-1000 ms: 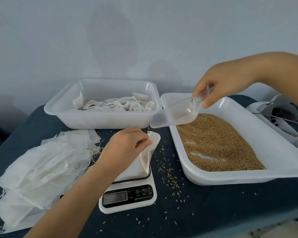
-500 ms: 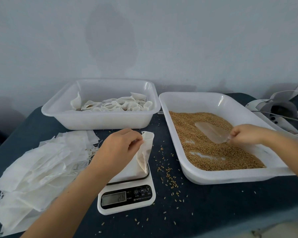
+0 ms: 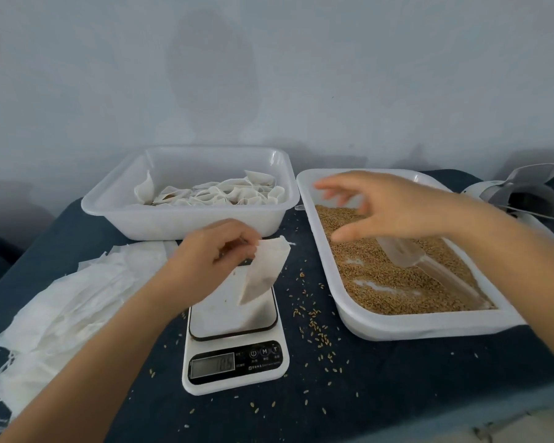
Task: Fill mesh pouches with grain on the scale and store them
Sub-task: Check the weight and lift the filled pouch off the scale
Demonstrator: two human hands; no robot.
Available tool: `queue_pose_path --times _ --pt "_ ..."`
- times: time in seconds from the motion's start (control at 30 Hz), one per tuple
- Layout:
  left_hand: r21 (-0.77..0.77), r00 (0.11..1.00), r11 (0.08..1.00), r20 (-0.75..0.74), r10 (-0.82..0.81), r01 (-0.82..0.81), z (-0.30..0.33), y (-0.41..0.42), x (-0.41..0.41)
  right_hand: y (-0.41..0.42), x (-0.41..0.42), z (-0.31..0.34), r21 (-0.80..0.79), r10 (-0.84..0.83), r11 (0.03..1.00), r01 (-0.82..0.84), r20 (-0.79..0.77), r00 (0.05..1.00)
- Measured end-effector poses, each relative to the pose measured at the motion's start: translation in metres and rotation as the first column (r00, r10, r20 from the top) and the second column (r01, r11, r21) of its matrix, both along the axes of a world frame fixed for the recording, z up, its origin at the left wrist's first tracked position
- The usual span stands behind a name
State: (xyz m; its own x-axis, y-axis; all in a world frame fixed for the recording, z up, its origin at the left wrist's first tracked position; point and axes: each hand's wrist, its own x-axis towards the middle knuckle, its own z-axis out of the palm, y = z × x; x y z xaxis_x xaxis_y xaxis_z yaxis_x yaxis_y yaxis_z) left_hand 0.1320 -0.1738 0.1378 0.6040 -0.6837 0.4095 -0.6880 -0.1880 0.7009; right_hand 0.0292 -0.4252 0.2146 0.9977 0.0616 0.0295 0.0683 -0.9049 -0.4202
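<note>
Left hand point(image 3: 219, 251) — fingers and thumb pinch the top edge of a mesh pouch point(image 3: 261, 270), which hangs tilted with its lower corner over the white platform of the scale point(image 3: 234, 343); whether the corner touches the platform cannot be told. The pouch's lower part looks darker, as if holding grain.

Right hand point(image 3: 387, 209) — fingers spread and relaxed, holding nothing, blurred, above the far left part of the grain tray point(image 3: 365, 327).

Scoop point(image 3: 419, 263) — clear plastic, lying on the grain point(image 3: 381, 282) inside the tray, handle toward the near right corner.

Scale — near centre of the dark blue table point(image 3: 365, 394); its display is lit, digits too blurred to read.

Storage bin point(image 3: 186, 219) — white, far left of the grain tray, holding filled pouches point(image 3: 218, 195).

Empty pouches point(image 3: 71, 302) — loose pile at left, just beside the scale.

Spilled grains point(image 3: 314, 318) — scattered on the table between scale and tray.

White and grey device point(image 3: 522, 193) — far right edge
</note>
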Motion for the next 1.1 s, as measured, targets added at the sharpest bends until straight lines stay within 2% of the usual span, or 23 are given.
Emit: queue_pose_path --times 0.07,0.17,0.27,0.33,0.4,0.47,0.53,0.7,0.83,0.93,1.1 --pt "-0.052 0.994 0.997 -0.100 -0.053 0.048 0.008 0.004 0.000 0.038 0.018 0.002 -0.017 0.156 0.987 -0.158 -0.085 0.984" --pt "-0.101 0.985 0.994 -0.166 -0.054 0.038 0.014 0.011 -0.001 0.073 0.044 -0.003 -0.059 0.218 0.971 -0.231 -0.170 0.961" --pt "-0.220 0.957 0.974 -0.289 -0.011 -0.055 0.009 0.019 0.000 0.088 0.061 -0.007 -0.087 0.241 0.963 -0.254 -0.131 0.962" --pt "-0.354 0.906 0.932 -0.415 -0.079 -0.081 0.002 0.027 0.001 0.090 0.071 -0.012 -0.025 0.242 0.969 -0.246 -0.099 0.965" --pt "-0.353 0.882 0.933 -0.457 -0.111 -0.066 -0.007 0.035 0.007 0.092 0.079 -0.020 0.020 0.254 0.967 -0.253 -0.092 0.963" --pt "-0.178 0.911 0.981 -0.413 0.000 -0.080 -0.016 0.036 0.015 0.095 0.087 -0.029 0.022 0.262 0.965 -0.261 -0.083 0.962" --pt "-0.029 0.941 0.988 -0.308 0.138 -0.155 -0.026 0.032 0.023 0.096 0.095 -0.039 0.009 0.243 0.970 -0.243 -0.059 0.968" --pt "0.022 0.942 0.948 -0.109 0.318 -0.318 -0.043 0.025 0.038 0.094 0.104 -0.066 -0.014 0.151 0.988 -0.151 0.032 0.988" --pt "0.082 0.957 0.954 -0.004 0.289 -0.288 -0.055 0.031 0.025 0.097 0.092 -0.084 -0.042 0.192 0.981 -0.191 0.024 0.981" --pt "0.131 0.971 0.963 0.076 0.227 -0.235 -0.062 0.038 0.010 0.101 0.083 -0.087 -0.127 0.227 0.963 -0.237 -0.094 0.969" --pt "0.162 0.967 0.959 0.143 0.209 -0.231 -0.064 0.043 -0.005 0.112 0.066 -0.075 -0.149 0.268 0.939 -0.310 -0.245 0.932"
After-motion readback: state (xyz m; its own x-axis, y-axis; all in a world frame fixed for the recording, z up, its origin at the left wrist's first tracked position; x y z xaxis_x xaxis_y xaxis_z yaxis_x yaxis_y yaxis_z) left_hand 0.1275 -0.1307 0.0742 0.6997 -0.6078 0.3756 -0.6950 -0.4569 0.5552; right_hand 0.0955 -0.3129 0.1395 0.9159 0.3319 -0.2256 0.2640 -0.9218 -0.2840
